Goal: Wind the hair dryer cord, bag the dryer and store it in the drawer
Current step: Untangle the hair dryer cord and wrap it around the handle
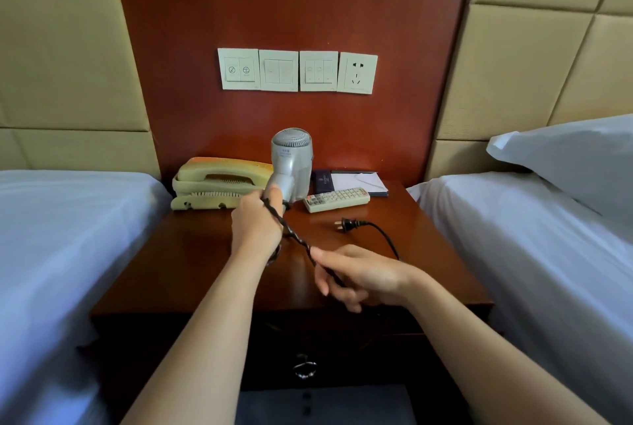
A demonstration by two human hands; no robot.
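My left hand [255, 222] grips the handle of a silver hair dryer [292, 159] and holds it upright above the wooden nightstand [191, 260]. A dark twisted cord [296, 241] runs from the handle across the back of my left hand and down to my right hand [356, 275], which pinches it. The plug [348, 224] lies on the nightstand top, its cord curving back behind my right hand. Below the top is the drawer, shut, with a metal ring pull [304, 369].
A beige telephone [219, 188], a white remote [337, 199] and a notepad in a dark folder [356, 181] sit at the back of the nightstand. Wall switches and a socket [357, 73] are above. Beds flank both sides, with a pillow [575, 157] on the right one.
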